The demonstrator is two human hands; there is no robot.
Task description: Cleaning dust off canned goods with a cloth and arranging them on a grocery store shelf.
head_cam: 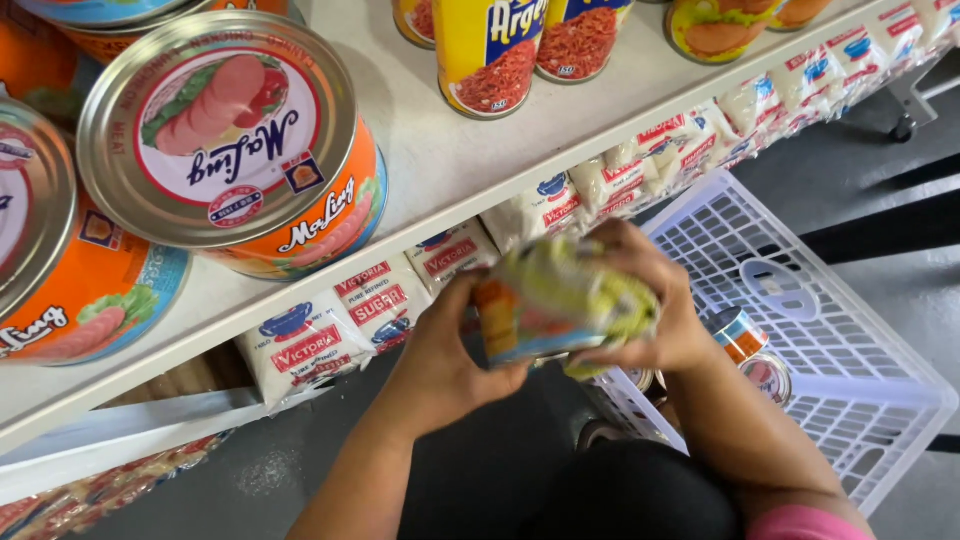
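Below a white shelf (pixel 480 150) of round tins (pixel 230 140), both hands' grip closes on a blurred yellow-green packet (pixel 560 300) beside a white basket (pixel 850 330).

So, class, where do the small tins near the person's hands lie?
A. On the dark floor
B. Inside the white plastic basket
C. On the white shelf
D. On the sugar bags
B: the small tins lie inside the white plastic basket, just beside the right hand, which holds a blurred can together with the left hand.
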